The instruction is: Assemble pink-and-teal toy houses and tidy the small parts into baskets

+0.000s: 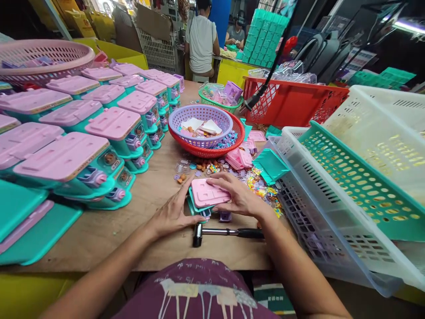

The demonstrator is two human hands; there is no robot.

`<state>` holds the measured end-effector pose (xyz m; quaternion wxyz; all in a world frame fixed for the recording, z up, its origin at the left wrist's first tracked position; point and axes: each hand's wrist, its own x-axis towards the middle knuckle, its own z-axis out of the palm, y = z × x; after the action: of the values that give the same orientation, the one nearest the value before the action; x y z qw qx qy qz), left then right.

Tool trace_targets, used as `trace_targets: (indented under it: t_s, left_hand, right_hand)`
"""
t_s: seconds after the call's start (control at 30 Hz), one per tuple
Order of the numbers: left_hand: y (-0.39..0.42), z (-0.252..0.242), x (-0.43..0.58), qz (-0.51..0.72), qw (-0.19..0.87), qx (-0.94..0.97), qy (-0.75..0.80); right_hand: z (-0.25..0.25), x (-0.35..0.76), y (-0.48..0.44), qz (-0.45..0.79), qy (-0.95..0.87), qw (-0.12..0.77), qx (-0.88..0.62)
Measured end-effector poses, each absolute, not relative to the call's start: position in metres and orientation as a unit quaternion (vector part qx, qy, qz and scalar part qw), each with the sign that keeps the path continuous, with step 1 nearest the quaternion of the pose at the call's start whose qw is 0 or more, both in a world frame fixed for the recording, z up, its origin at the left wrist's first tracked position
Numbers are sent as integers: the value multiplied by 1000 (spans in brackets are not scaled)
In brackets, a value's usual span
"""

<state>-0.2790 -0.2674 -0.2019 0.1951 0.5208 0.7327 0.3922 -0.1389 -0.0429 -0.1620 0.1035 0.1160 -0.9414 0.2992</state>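
A small teal plastic toy box [193, 204] sits on the wooden table in front of me. Around its left side curls my left hand [172, 208], thumb along the near edge. My right hand [237, 195] grips a pink lid [210, 193] from the right; the lid lies slightly tilted over the top of the box. Its contact with the box underneath is partly hidden. Just below lies a mallet [229, 231] with a black head and handle. A purple plastic part [225, 216] rests beside the box, under my right hand.
Stacked pink-topped teal boxes [113, 122] fill the left. Beyond my hands, a purple basket [172, 122] sits in a red basket [199, 153], near scattered small parts [262, 190]. White crates [332, 212] and a red crate [288, 102] stand right. Two people [201, 44] work at the back.
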Motion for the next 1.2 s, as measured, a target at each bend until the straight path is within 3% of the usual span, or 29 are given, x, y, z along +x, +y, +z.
trace_targets:
  t_s: [0.13, 0.23, 0.33, 0.43, 0.63, 0.77, 0.9, 1.1, 1.2]
  left_hand:
    - [-262, -205, -274, 407, 195, 509, 733]
    - [-264, -203, -268, 396, 156, 490, 761]
    - [-270, -198, -263, 371, 87, 465, 799]
    - [-275, -192, -269, 339, 109, 499, 790]
    - [-263, -195, -260, 347, 155, 516, 768]
    - [-251, -202, -237, 373, 137, 464, 791]
    - [-244, -198, -261, 374, 99, 565, 729]
    - [-233, -196, -298, 325, 189, 644, 666]
    - [-227, -199, -285, 341, 163, 620, 688]
  right_hand:
    - [-157, -147, -46, 275, -946, 86, 146]
    - [-151, -143, -49, 253, -952, 122, 120]
    - [-147, -128, -54, 268, -943, 194, 25]
    - [-151, -109, -66, 311, -913, 237, -120]
    - [-176, -95, -111, 386, -865, 195, -253]
    - [-179, -101, -118, 333, -872, 238, -267]
    - [-175, -98, -106, 334, -894, 207, -218]
    - [-169, -92, -90, 336, -888, 210, -234]
    - [-167, -90, -80, 329, -886, 225, -237]
